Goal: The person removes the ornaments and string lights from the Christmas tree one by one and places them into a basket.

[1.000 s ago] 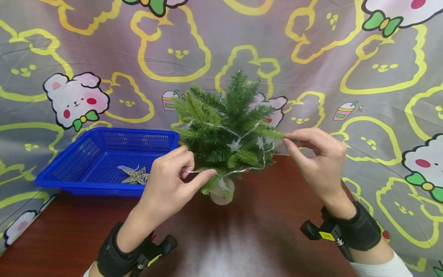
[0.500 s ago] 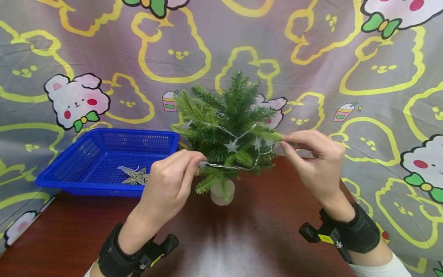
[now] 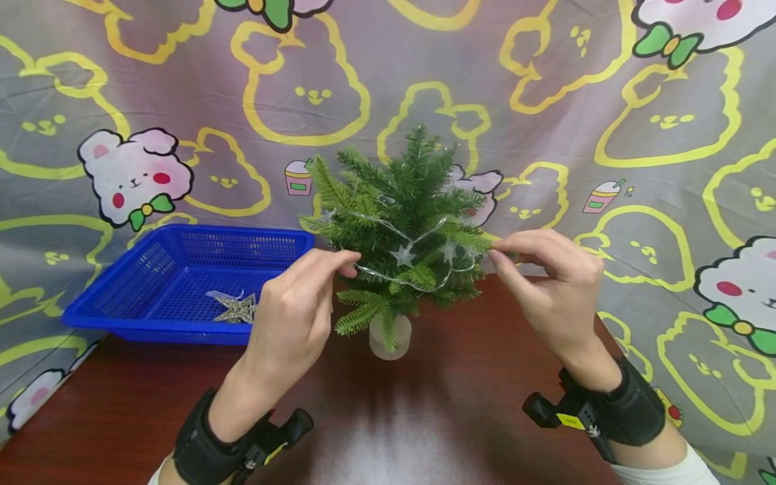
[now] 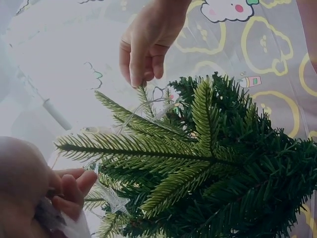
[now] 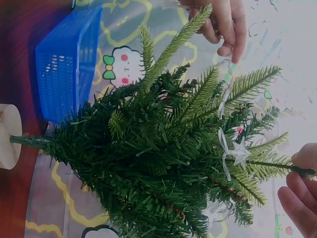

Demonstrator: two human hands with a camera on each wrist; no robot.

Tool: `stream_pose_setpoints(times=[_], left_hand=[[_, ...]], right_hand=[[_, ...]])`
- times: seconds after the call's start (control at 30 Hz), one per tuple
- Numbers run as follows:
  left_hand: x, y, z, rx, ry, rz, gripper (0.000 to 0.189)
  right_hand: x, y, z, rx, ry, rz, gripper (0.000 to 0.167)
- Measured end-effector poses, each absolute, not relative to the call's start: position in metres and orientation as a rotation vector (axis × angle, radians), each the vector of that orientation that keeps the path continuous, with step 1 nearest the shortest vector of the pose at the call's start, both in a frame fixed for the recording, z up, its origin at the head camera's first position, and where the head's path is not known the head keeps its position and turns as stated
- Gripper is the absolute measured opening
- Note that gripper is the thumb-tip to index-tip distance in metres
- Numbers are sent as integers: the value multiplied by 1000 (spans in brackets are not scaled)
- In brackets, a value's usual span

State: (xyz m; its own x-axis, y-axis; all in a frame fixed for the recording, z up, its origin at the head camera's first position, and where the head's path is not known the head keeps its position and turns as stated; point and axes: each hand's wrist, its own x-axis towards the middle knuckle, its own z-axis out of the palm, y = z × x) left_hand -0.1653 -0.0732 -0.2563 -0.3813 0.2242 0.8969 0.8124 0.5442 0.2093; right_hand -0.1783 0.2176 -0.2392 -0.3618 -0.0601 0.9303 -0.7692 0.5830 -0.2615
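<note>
A small artificial Christmas tree (image 3: 418, 182) stands upright on a pale round base (image 3: 391, 347). Clear string lights with star-shaped bulbs (image 3: 403, 254) loop across its front branches. Left of the tree, my left hand (image 3: 294, 306) pinches the wire of the string lights between thumb and fingers. A bunched, partly hidden bit shows in that palm in the left wrist view. On the other side, my right hand (image 3: 554, 289) pinches the tip of a branch (image 5: 267, 164) with thumb and forefinger. Both wrists wear black straps with cameras.
A blue plastic basket (image 3: 139, 327) sits on the brown table (image 3: 461, 404) at the left, close to the tree. Inside it lies a glittery star ornament (image 3: 236, 308). A patterned curtain (image 3: 545, 87) hangs behind everything.
My left hand has risen with the wire, lifting it from the lowest front branches to a higher level. The right hand has stayed at the branch tip, almost still.
</note>
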Motion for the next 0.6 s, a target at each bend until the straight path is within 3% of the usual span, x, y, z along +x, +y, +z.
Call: stream_pose_setpoints(times=[0.17, 0.6], left_hand=[[-165, -74, -255, -815, -1880, -822, 14], [-161, -77, -250, -684, -1868, -572, 48]], right_hand=[[-178, 218, -239, 675, -1806, 864, 15], [-174, 215, -239, 687, -1801, 865, 16]])
